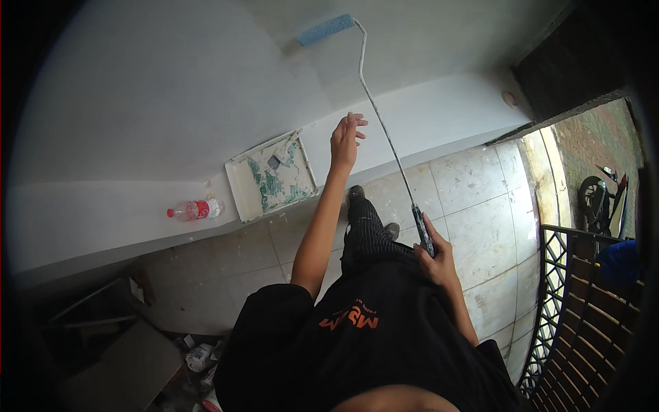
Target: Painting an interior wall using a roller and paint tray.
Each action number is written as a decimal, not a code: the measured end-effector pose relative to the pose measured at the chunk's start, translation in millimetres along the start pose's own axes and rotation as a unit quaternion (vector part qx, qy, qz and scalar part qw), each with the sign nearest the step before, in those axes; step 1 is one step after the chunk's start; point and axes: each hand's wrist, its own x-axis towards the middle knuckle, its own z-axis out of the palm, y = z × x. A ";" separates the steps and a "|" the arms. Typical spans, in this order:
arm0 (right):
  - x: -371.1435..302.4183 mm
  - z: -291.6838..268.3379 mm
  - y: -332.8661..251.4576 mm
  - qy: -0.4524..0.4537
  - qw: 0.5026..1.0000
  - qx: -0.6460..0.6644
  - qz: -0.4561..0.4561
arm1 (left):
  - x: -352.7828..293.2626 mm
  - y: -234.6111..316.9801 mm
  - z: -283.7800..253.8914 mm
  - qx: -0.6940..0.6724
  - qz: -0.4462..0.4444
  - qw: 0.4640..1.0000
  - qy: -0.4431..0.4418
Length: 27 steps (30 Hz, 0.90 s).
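Note:
My right hand (438, 258) is wrapped round the dark handle of a long paint roller (386, 127). The thin, paint-spattered rod runs up and away to a blue roller sleeve, which appears to rest against the pale wall (206, 89). Held out over the white ledge (419, 103), my left hand (349, 139) is empty, its fingers loosely bent and apart. Just left of that hand, a white paint tray (234, 193) sits on the ledge, smeared with cream and green paint. In it lies a paint-covered tool (280, 156), perhaps a brush or scraper.
A plastic bottle (195, 209) with red cap and label lies on the ledge beside the tray. Clutter including a crumpled bag (199, 357) fills the lower left. Pale tiles (484, 230) cover the floor. At right stand a black metal gate (583, 309) and, beyond it, a parked motorbike (597, 199).

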 end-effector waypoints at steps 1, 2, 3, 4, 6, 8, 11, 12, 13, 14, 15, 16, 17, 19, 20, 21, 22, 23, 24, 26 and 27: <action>-5.7 0.4 0.2 -0.018 1.000 -0.003 0.013 | -3.4 15.8 7.3 0.001 0.006 1.000 0.005; -10.9 1.3 1.1 -0.034 0.999 -0.006 0.026 | -4.4 26.9 15.4 -0.026 0.007 0.999 0.044; -16.0 3.8 3.8 -0.044 0.999 0.008 0.014 | -4.8 32.7 21.3 -0.053 0.008 0.995 0.083; -19.5 7.4 6.8 -0.046 0.999 0.009 0.008 | -3.8 29.3 23.6 -0.052 0.015 0.995 0.084; -23.9 13.8 11.7 -0.071 0.997 0.006 -0.010 | 0.2 20.7 23.7 -0.037 -0.007 0.990 0.134; -23.2 18.2 13.2 -0.072 0.994 -0.001 -0.077 | -2.9 25.2 25.9 -0.012 -0.015 0.990 0.141; -29.2 24.9 -15.6 -0.082 0.996 0.047 0.005 | 5.6 26.2 25.9 -0.002 0.068 0.978 0.195; -29.9 29.3 -21.3 -0.081 0.995 0.053 0.003 | 8.2 32.2 23.1 -0.001 0.070 0.973 0.219; -28.3 31.9 -26.9 -0.088 0.994 0.065 -0.006 | 13.3 38.6 20.9 -0.003 0.076 0.967 0.243; -27.0 35.0 -32.2 -0.094 0.992 0.077 -0.015 | 17.8 41.8 17.2 0.000 0.080 0.967 0.240; -25.8 39.0 -38.1 -0.093 0.992 0.082 -0.018 | 21.5 45.4 12.6 -0.009 0.078 0.966 0.247; -24.3 42.2 -44.2 -0.094 0.993 0.072 -0.024 | 24.2 50.9 11.4 -0.019 0.075 0.965 0.252; -23.4 45.0 -49.5 -0.094 0.993 0.062 -0.029 | 27.0 55.5 11.5 -0.018 0.057 0.966 0.253; -23.4 50.5 -59.7 -0.090 0.994 0.058 -0.024 | 24.8 64.2 12.5 -0.041 0.023 0.971 0.235; -22.4 52.6 -61.5 -0.089 0.995 0.050 -0.017 | 24.0 67.2 13.4 -0.065 -0.013 0.973 0.221; -20.4 54.3 -54.8 -0.086 0.995 0.038 -0.028 | 28.7 62.0 14.4 -0.061 -0.014 0.974 0.216; -19.9 55.3 -55.7 -0.086 0.995 0.042 -0.026 | 31.8 55.1 11.3 -0.042 0.026 0.972 0.229; -19.4 55.9 -57.9 -0.088 0.995 0.026 -0.023 | 34.5 47.7 7.6 -0.022 0.065 0.968 0.241; -18.8 57.6 -59.1 -0.091 0.996 0.010 -0.021 | 36.7 40.1 3.0 -0.019 0.063 0.969 0.240; -16.6 59.6 -58.1 -0.083 0.996 0.018 -0.032 | 40.4 35.6 3.7 -0.049 0.058 0.965 0.253; -16.0 61.0 -57.6 -0.078 0.996 0.024 -0.045 | 41.4 33.5 3.6 -0.048 0.056 0.965 0.252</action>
